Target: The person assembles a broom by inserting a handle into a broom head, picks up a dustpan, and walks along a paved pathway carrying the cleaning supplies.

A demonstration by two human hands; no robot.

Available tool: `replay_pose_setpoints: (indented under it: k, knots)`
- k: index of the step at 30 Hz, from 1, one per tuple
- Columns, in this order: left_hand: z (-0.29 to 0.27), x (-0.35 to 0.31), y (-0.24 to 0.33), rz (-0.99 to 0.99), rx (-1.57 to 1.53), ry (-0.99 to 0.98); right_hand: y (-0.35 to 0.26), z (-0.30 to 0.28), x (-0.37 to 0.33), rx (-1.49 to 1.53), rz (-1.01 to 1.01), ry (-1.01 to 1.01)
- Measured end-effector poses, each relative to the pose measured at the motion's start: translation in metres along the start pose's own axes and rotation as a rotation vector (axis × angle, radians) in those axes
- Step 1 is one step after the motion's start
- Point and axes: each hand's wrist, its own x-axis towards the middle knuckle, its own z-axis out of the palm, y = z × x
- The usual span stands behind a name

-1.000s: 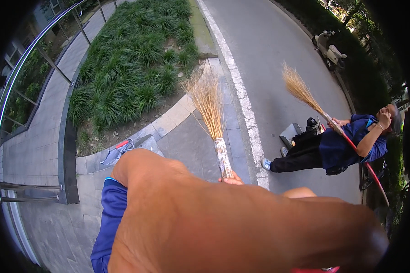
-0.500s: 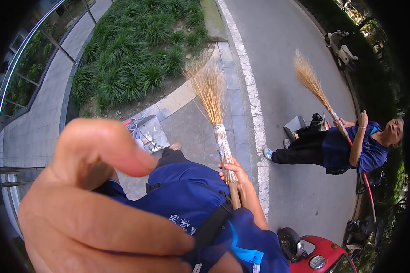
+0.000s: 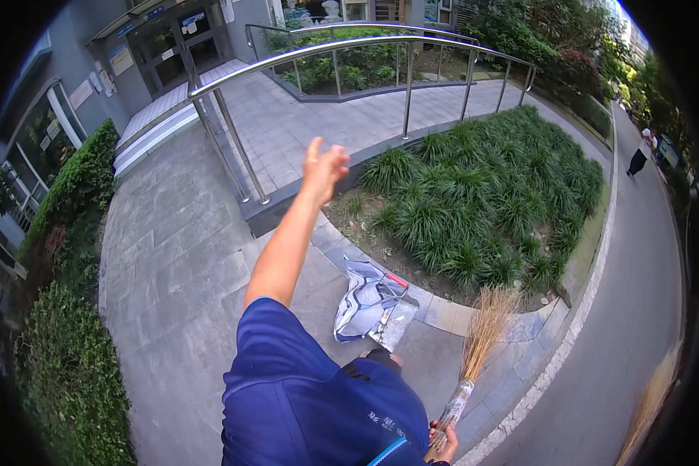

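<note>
- Straw broom (image 3: 483, 330) stands nearly upright on the grey paving, its bristles fanned just below the curved stone kerb (image 3: 443, 309) of the grass bed (image 3: 489, 194).
- Right hand (image 3: 443, 443), at the bottom edge below that kerb, is clenched round the broom's pale handle.
- Left hand (image 3: 324, 167) is raised on an outstretched arm, up beyond the kerb and in front of the steel railing (image 3: 342, 54); its fingers are loose and hold nothing.
- A dustpan (image 3: 396, 314) with a crumpled grey-white bag (image 3: 361, 307) lies on the paving, against the kerb and left of the broom.
- Blue sleeve (image 3: 303, 388) fills the foreground below the kerb.
- Second broom's bristles (image 3: 652, 396) show on the road, far right of the kerb.
</note>
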Motion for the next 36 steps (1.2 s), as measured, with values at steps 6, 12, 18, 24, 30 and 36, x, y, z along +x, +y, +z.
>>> replay_pose_setpoints:
  k: [6, 12, 18, 24, 30, 36]
  knots:
    - [-0.099, 0.038, 0.037, 0.260, 0.540, 0.340, -0.013, 0.010, 0.028, -0.034, 0.031, 0.005]
    - [-0.002, -0.092, -0.113, -0.221, 0.468, -0.789, -0.022, 0.010, 0.033, -0.075, 0.026, 0.016]
    - [0.048, -0.191, -0.222, -0.319, 0.675, -1.222, -0.013, -0.002, 0.023, -0.028, -0.007, 0.086]
    - [0.039, -0.252, -0.260, -0.301, 0.890, -1.510, 0.013, -0.036, -0.001, 0.065, -0.034, 0.162]
    - [-0.059, -0.218, -0.357, -0.385, 1.155, -1.376, 0.051, -0.058, -0.011, 0.111, -0.139, 0.135]
    - [-0.060, -0.163, -0.387, -0.530, 1.569, -1.215, 0.044, 0.019, -0.024, 0.233, -0.124, 0.383]
